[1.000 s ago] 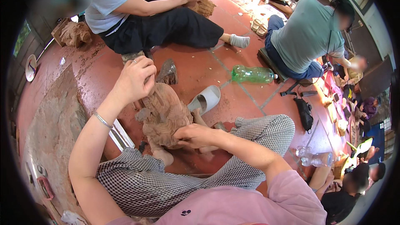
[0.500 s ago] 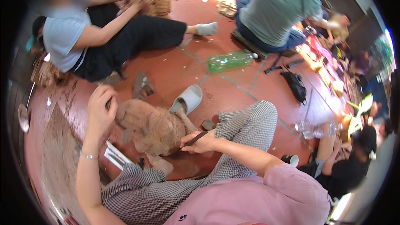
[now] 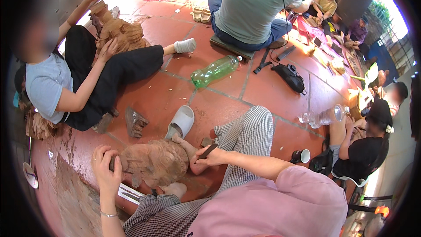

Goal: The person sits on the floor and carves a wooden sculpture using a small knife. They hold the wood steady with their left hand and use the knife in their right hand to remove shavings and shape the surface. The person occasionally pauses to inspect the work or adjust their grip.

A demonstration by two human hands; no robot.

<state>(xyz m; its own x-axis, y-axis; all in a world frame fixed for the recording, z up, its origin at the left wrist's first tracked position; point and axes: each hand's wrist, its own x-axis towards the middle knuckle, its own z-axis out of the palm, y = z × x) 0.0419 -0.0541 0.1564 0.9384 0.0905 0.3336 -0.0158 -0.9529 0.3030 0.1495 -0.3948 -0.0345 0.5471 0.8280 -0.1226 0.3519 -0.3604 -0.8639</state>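
We see a scene in soft daylight, bright but not harsh. The strongest light enters from the upper right, where the opening [image 3: 388,15] is nearly white and has lost its detail. Another pale glare lies on the floor [image 3: 131,0] at the upper left, and the red tiles there look washed out. Shadows under the seated people are short and weak. The green bottle [image 3: 215,71] gives a small shine. The round black border cuts all corners, and straight tile lines bend near the rim. The centre is quite sharp; the carving [image 3: 153,162] shows its grain. Toward the edges we find things softer, and faces are blurred.
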